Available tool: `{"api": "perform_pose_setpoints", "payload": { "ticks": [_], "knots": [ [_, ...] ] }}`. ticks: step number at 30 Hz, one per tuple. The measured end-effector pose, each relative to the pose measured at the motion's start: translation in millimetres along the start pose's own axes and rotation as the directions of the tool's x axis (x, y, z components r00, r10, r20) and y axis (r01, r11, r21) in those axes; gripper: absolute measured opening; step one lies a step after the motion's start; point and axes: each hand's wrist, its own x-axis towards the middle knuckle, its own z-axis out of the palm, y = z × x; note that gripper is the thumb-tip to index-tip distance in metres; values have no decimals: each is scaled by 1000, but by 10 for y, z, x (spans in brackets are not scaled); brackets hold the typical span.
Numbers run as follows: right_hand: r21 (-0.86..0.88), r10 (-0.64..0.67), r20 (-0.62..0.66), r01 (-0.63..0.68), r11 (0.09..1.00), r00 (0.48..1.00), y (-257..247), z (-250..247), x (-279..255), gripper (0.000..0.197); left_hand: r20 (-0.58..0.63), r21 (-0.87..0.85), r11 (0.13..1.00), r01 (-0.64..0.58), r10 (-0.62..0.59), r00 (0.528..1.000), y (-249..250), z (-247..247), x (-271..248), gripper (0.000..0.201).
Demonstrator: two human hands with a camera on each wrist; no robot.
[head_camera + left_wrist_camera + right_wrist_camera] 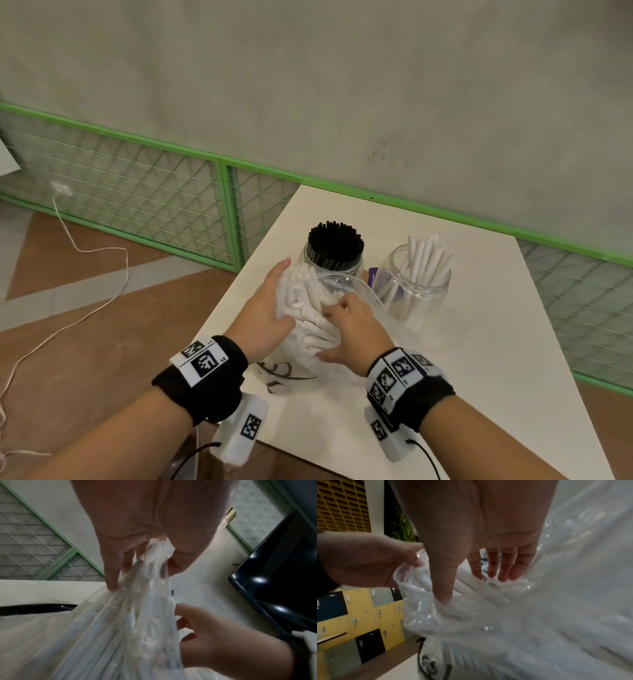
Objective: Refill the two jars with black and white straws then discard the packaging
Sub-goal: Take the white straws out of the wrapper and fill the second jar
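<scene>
A clear plastic bag of white straws (305, 308) lies on the white table (486, 359) in front of two clear jars. The left jar (334, 255) is packed with black straws; the right jar (419, 287) holds a few white straws. My left hand (284, 294) holds the bag's left side and pinches its film (147, 595) between fingers and thumb in the left wrist view. My right hand (334, 329) grips the bag at its open mouth. In the right wrist view its fingers (496, 569) reach inside onto the straws (488, 601) and its thumb presses the film from outside.
A flat white wrapper with black print (281, 373) lies under the bag near the table's front edge. A purple-labelled item (372, 274) sits between the jars. A green mesh fence (222, 192) and a grey wall stand behind; a white cable (85, 308) trails on the floor at left.
</scene>
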Motion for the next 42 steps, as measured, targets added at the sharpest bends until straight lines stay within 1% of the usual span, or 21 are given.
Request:
{"api": "perform_pose_setpoints", "payload": {
  "ticks": [3, 6, 9, 11, 14, 17, 19, 21, 23, 25, 26, 28, 30, 32, 34, 35, 36, 38, 40, 41, 42],
  "knots": [
    [-104, 53, -37, -57, 993, 998, -58, 149, 46, 76, 25, -10, 1000, 3, -3, 1000, 3, 2, -8, 83],
    [-94, 45, -87, -53, 994, 995, -55, 260, 64, 60, 46, -1, 1000, -8, 8, 999, 3, -34, 1, 83],
    [121, 24, -141, -7, 993, 990, 16, 276, 62, 34, 34, 15, 1000, -20, 19, 999, -23, -89, 19, 82],
    [284, 54, -171, -3, 959, 984, 54, 181, 47, 22, 27, 32, 999, -21, 20, 999, -58, -112, 34, 82],
    [582, 156, -217, -1, 813, 964, 55, -101, -26, 12, 26, 51, 998, -24, 22, 999, -87, -126, 61, 82],
    [743, 207, -309, 100, 661, 928, -37, -507, -123, 9, 33, 99, 995, -35, 32, 999, -92, -132, 89, 82],
    [805, 258, -389, 191, 561, 884, -82, -838, -176, 17, 36, 113, 993, -39, 35, 999, -97, -134, 106, 82],
    [843, 317, -463, 300, 447, 827, -98, -1214, -232, 18, 39, 132, 990, -44, 39, 998, -95, -138, 120, 82],
    [838, 360, -536, 428, 338, 764, -20, -1564, -265, 22, 40, 145, 988, -48, 43, 998, -85, -139, 122, 81],
    [804, 403, -594, 532, 266, 696, 123, -1882, -291, 28, 42, 148, 987, -61, 55, 998, -72, -138, 116, 81],
    [783, 425, -619, 564, 263, 661, 215, -2007, -288, 27, 43, 148, 987, -65, 59, 997, -65, -136, 110, 81],
    [749, 467, -659, 571, 336, 589, 420, -2143, -250, 17, 37, 146, 987, -67, 62, 997, -60, -138, 107, 81],
    [747, 525, -665, 478, 462, 531, 636, -2109, -133, 12, 28, 151, 986, -67, 63, 998, -62, -137, 105, 81],
    [758, 576, -651, 371, 537, 495, 805, -1965, 31, 14, 22, 155, 986, -59, 56, 998, -61, -129, 102, 81],
    [792, 620, -604, 291, 536, 501, 960, -1746, 199, 15, 18, 146, 988, -44, 41, 999, -60, -120, 99, 80],
    [815, 634, -562, 226, 533, 531, 1014, -1631, 258, 9, 16, 147, 989, -34, 32, 999, -58, -118, 97, 80],
    [837, 650, -502, 132, 530, 571, 1082, -1507, 309, 14, 12, 151, 988, -25, 24, 1000, -55, -115, 96, 81],
    [826, 655, -389, -69, 559, 647, 1200, -1288, 358, 53, 3, 158, 987, -20, 20, 1000, -52, -111, 97, 81],
    [733, 659, -389, -216, 645, 644, 1276, -1155, 328, 85, 2, 159, 987, -22, 22, 1000, -49, -102, 98, 80],
    [695, 663, -421, -249, 674, 619, 1264, -1134, 273, 92, 0, 159, 987, -24, 24, 1000, -49, -97, 98, 80],
    [678, 652, -466, -232, 698, 598, 1233, -1117, 206, 89, -2, 159, 987, -23, 24, 1000, -50, -95, 101, 80]
  ]
}}
